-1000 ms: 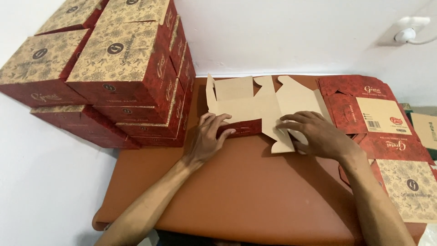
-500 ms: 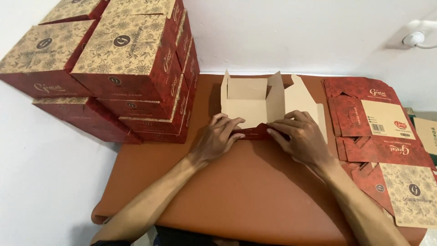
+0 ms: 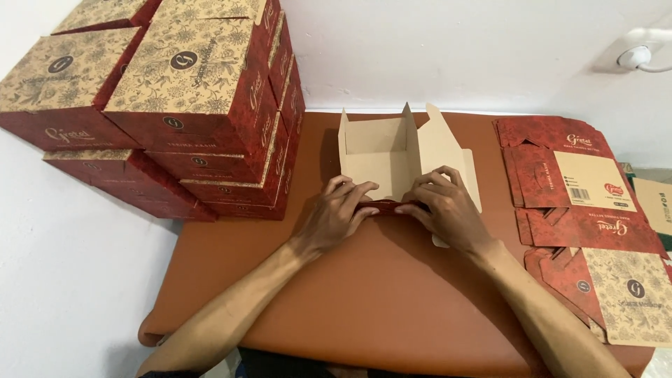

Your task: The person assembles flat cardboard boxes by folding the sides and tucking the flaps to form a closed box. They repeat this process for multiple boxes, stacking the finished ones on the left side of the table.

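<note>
The brown tabletop (image 3: 364, 308) runs up to a white wall at its far edge, and its near edge curves off at the lower left. A broad bare stretch lies in front of the person, crossed only by the two forearms. To the left, a stack of finished red and tan boxes (image 3: 203, 105) crowds the far corner. To the right, a pile of flat unfolded box blanks (image 3: 581, 203) takes up that side almost to the edge.

Between them, near the middle, stands a half-folded carton (image 3: 392, 150), its plain tan inside facing up, walls raised at the back and sides, one flap leaning out to the right. Nothing lies inside it.

The left hand (image 3: 339, 213) and the right hand (image 3: 444, 206) both press on the carton's near red wall, fingers curled over its edge and pinching it, fingertips almost meeting.
</note>
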